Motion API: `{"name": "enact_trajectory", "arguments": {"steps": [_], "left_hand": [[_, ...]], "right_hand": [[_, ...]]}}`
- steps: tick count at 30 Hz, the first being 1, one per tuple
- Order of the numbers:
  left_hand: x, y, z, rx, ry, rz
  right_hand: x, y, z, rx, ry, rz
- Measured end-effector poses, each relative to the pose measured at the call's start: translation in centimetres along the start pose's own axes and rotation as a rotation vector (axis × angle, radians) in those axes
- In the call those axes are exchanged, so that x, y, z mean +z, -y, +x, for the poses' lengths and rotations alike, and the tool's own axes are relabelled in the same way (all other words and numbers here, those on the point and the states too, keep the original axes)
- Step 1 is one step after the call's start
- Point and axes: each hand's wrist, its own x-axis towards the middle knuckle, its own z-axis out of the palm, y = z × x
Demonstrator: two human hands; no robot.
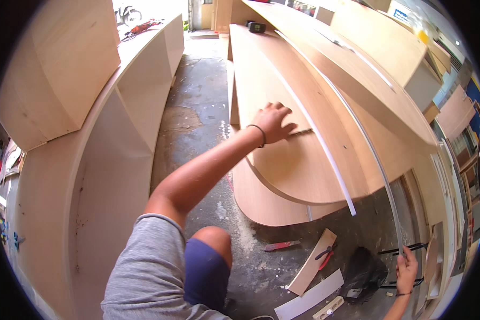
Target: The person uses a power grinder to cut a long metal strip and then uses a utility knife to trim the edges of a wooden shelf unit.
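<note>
My left hand (273,121) reaches over a curved, rounded-end wooden shelf panel (314,181), its fingers apart and slightly bent. Just beyond the thumb lies a short, narrow dark thing (302,132) whose kind I cannot make out; whether the thumb touches it I cannot tell. At the lower right, my right hand (407,271) is closed around the near end of a long, thin, pale edging strip (372,146). That strip runs away along the curved wooden furniture. A second white strip (333,165) lies along the panel, with its near end sticking out past the rounded edge.
A tall open wooden cabinet (48,213) stands on my left. On the floor lie a red cutter (282,246), a wood offcut (309,266) with red-handled pliers (326,260), a white board (310,296), a power strip (329,308) and a black bag (365,272).
</note>
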Motion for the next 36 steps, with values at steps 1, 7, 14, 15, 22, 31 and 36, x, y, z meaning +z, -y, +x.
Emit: {"name": "enact_trajectory", "arguments": {"steps": [1, 7, 14, 15, 22, 31, 36], "left_hand": [[0.3, 0.6, 0.4, -0.04, 0.059, -0.008], [1.6, 2.5, -0.6, -0.131, 0.109, -0.112], [2.0, 1.3, -0.7, -0.12, 0.089, -0.084], [2.1, 1.4, -0.8, -0.119, 0.088, -0.068], [2.0, 1.4, -0.7, -0.093, 0.133, -0.015], [2.2, 1.2, -1.0, -0.095, 0.146, 0.018], [1.9, 1.3, -1.2, -0.099, 0.155, 0.011]], "right_hand": [[0.5, 1.4, 1.4, 0.019, 0.014, 0.004], [5.6, 7.6, 9.9, -0.012, 0.051, -0.114], [10.8, 10.2, 18.3, -0.243, 0.024, -0.17], [11.7, 10.0, 19.8, -0.273, 0.031, -0.151], [17.6, 13.8, 25.7, -0.232, -0.078, -0.357], [21.4, 11.6, 31.2, -0.442, -0.358, -0.858], [22.8, 11.9, 34.0, -0.497, -0.38, -0.9]]}}
